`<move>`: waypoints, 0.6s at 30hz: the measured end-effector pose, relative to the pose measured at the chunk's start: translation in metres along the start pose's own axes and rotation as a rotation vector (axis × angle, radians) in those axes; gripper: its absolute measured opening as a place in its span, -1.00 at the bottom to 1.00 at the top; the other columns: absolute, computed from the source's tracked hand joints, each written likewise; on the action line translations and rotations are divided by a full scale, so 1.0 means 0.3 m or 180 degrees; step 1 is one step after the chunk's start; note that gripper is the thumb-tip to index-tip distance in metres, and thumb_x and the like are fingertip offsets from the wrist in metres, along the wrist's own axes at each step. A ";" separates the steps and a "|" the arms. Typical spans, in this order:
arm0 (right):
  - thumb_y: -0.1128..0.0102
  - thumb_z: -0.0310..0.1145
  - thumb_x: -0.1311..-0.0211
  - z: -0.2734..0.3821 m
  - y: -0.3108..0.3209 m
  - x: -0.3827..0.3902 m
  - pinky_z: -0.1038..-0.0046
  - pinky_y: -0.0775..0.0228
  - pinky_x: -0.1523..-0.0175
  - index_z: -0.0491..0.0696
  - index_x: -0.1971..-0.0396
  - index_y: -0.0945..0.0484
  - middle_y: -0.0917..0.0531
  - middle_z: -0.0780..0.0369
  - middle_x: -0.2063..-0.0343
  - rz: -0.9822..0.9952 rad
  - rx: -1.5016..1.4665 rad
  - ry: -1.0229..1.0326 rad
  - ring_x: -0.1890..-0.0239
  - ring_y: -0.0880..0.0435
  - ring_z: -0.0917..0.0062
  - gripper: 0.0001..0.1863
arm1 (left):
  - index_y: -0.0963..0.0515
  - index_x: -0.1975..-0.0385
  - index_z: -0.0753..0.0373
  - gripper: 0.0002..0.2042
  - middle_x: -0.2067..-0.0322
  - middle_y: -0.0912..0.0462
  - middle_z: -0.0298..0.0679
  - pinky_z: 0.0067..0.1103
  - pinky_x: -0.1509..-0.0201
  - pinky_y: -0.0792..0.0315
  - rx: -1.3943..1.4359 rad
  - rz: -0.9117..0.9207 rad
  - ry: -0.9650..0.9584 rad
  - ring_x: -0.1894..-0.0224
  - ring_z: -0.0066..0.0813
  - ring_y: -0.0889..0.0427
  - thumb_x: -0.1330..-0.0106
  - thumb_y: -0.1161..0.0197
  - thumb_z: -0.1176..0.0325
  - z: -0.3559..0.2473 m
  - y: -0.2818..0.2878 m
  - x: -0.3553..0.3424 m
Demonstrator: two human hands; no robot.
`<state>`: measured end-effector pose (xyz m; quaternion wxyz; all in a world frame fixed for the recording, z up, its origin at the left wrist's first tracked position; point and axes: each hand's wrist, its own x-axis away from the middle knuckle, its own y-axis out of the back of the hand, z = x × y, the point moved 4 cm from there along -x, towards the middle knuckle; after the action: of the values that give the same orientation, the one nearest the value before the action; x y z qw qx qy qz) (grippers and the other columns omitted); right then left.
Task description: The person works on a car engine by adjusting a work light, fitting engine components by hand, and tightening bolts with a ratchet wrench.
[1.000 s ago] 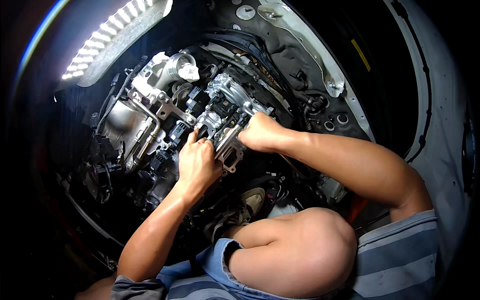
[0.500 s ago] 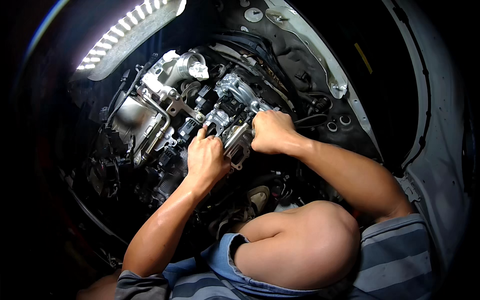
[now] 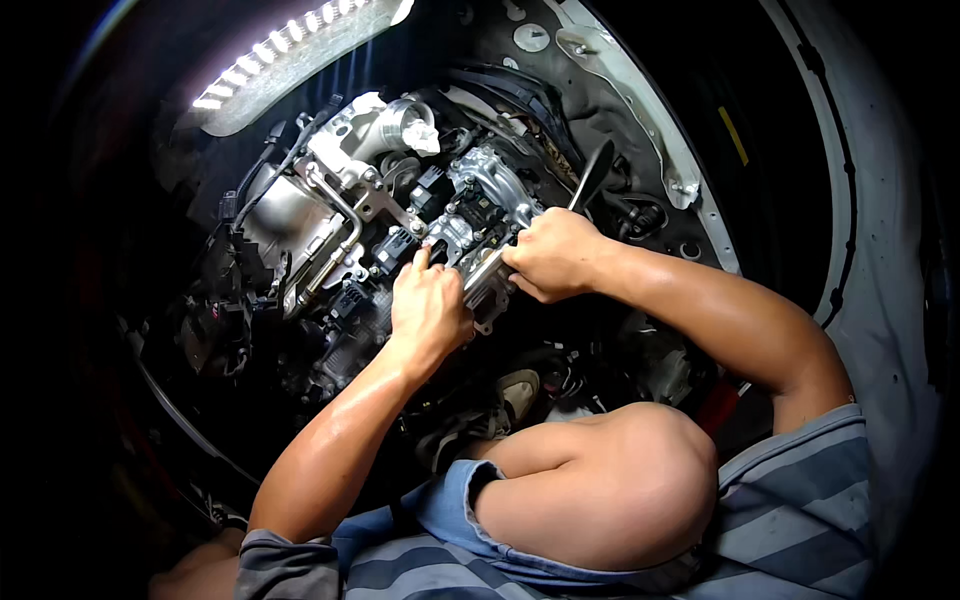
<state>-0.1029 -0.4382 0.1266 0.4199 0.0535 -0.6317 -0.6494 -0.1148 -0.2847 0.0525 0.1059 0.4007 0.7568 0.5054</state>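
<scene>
A silver flanged metal part [image 3: 487, 290] with openings sits at the near side of the engine [image 3: 470, 215]. My left hand [image 3: 428, 305] is bent over its left end, index finger stretched onto the metal beside a black connector [image 3: 396, 250] and the other fingers curled. My right hand [image 3: 555, 255] is closed in a fist at the part's right end. Out of the top of that fist sticks a long tool [image 3: 594, 172] with a dark, flattened, rounded end. The tool's working end is hidden by the hand and the metal, so its kind cannot be made out.
A bright LED light strip [image 3: 275, 50] hangs at the far left. White material [image 3: 425, 137] plugs a round metal pipe opening. Dark hoses [image 3: 515, 95] run along the far side. My bare knee [image 3: 630, 470] is close below my hands, and a shoe [image 3: 518, 395] is beneath.
My right fist has turned and shifted slightly, and the tool's dark end now points up and away instead of to the right. My left hand keeps its place on the engine. The view has shifted slightly.
</scene>
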 end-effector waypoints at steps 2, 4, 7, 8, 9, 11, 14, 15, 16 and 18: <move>-0.25 -0.21 -0.04 -0.015 -0.030 -0.031 0.23 -0.48 0.45 0.00 0.67 -0.57 -0.64 0.21 0.66 -0.0044 0.0222 0.0469 0.58 -0.66 0.23 -0.78 | -0.57 0.53 0.31 -0.69 0.41 -0.67 -0.09 -0.33 -0.28 -0.41 0.0141 0.0248 0.0099 -0.08 -0.02 -0.59 0.18 -0.52 0.27 0.007 0.005 0.004; -0.25 -0.23 0.02 -0.049 -0.110 -0.008 0.25 -0.38 0.52 0.03 0.68 -0.56 -0.56 0.28 0.70 -0.0864 0.0279 0.0735 0.66 -0.56 0.30 -0.82 | -0.57 0.50 0.33 -0.69 0.39 -0.68 -0.06 -0.34 -0.27 -0.43 0.0077 -0.0136 -0.0074 -0.09 0.00 -0.60 0.18 -0.50 0.29 0.002 -0.006 0.007; -0.22 -0.29 0.09 -0.062 -0.114 -0.003 0.28 -0.33 0.53 0.08 0.74 -0.54 -0.56 0.30 0.65 -0.1968 -0.0006 0.0393 0.64 -0.51 0.42 -0.86 | -0.57 0.50 0.37 -0.71 0.35 -0.69 0.01 -0.35 -0.26 -0.44 0.0140 -0.0380 -0.0095 -0.10 0.07 -0.59 0.15 -0.43 0.31 -0.010 -0.003 0.006; -0.22 -0.28 0.10 -0.052 -0.127 0.013 0.28 -0.35 0.52 0.09 0.73 -0.56 -0.57 0.30 0.63 -0.1791 -0.0009 0.0171 0.64 -0.51 0.42 -0.88 | -0.57 0.51 0.37 -0.72 0.35 -0.69 0.02 -0.33 -0.24 -0.46 0.0145 -0.0308 -0.0070 -0.12 0.09 -0.58 0.13 -0.42 0.30 -0.013 0.002 0.008; -0.22 -0.27 0.10 -0.055 -0.137 0.015 0.28 -0.37 0.51 0.10 0.71 -0.58 -0.59 0.29 0.62 -0.1611 0.0021 -0.0012 0.64 -0.52 0.42 -0.89 | -0.57 0.52 0.37 -0.73 0.35 -0.69 0.01 -0.33 -0.23 -0.46 0.0159 -0.0285 -0.0048 -0.12 0.09 -0.58 0.12 -0.42 0.30 -0.003 0.006 0.008; -0.22 -0.27 0.09 -0.039 -0.139 0.020 0.28 -0.37 0.51 0.09 0.72 -0.58 -0.59 0.28 0.61 -0.1705 0.0143 -0.0173 0.64 -0.52 0.42 -0.87 | -0.57 0.55 0.37 -0.74 0.34 -0.70 0.01 -0.31 -0.23 -0.46 0.0260 -0.0302 -0.0026 -0.12 0.10 -0.57 0.10 -0.41 0.30 0.003 0.014 0.020; -0.25 -0.25 0.04 -0.047 -0.098 0.026 0.31 -0.39 0.53 0.03 0.67 -0.57 -0.57 0.24 0.60 -0.2726 0.0144 -0.0275 0.63 -0.51 0.36 -0.84 | -0.57 0.56 0.37 -0.75 0.34 -0.70 0.00 -0.31 -0.22 -0.46 0.0225 -0.0381 0.0015 -0.13 0.08 -0.56 0.09 -0.41 0.30 -0.009 0.013 0.010; -0.26 -0.24 0.04 -0.041 -0.105 0.025 0.32 -0.40 0.52 0.01 0.64 -0.58 -0.57 0.22 0.59 -0.2498 0.0085 -0.0470 0.63 -0.51 0.35 -0.84 | -0.57 0.57 0.37 -0.75 0.34 -0.70 -0.02 -0.30 -0.22 -0.46 0.0231 -0.0263 -0.0007 -0.14 0.06 -0.56 0.08 -0.41 0.29 -0.005 0.020 0.007; -0.28 -0.24 0.04 -0.032 -0.106 0.026 0.32 -0.41 0.51 0.00 0.61 -0.59 -0.57 0.21 0.59 -0.2271 0.0032 -0.0659 0.63 -0.51 0.33 -0.84 | -0.57 0.57 0.36 -0.74 0.35 -0.70 -0.02 -0.29 -0.22 -0.45 0.0224 -0.0354 0.0018 -0.13 0.05 -0.57 0.08 -0.42 0.29 0.001 0.026 0.016; -0.30 -0.23 0.04 -0.037 -0.082 0.021 0.31 -0.41 0.51 0.01 0.58 -0.60 -0.58 0.21 0.56 -0.2177 -0.0237 -0.0997 0.62 -0.53 0.35 -0.84 | -0.58 0.56 0.37 -0.74 0.34 -0.70 -0.01 -0.29 -0.24 -0.44 0.0228 -0.0090 0.0042 -0.14 0.06 -0.56 0.08 -0.42 0.29 0.005 0.019 0.000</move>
<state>-0.1121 -0.4543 0.1062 0.0787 0.1460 -0.6098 -0.7750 -0.1112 -0.2827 0.0568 0.0936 0.3901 0.7807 0.4791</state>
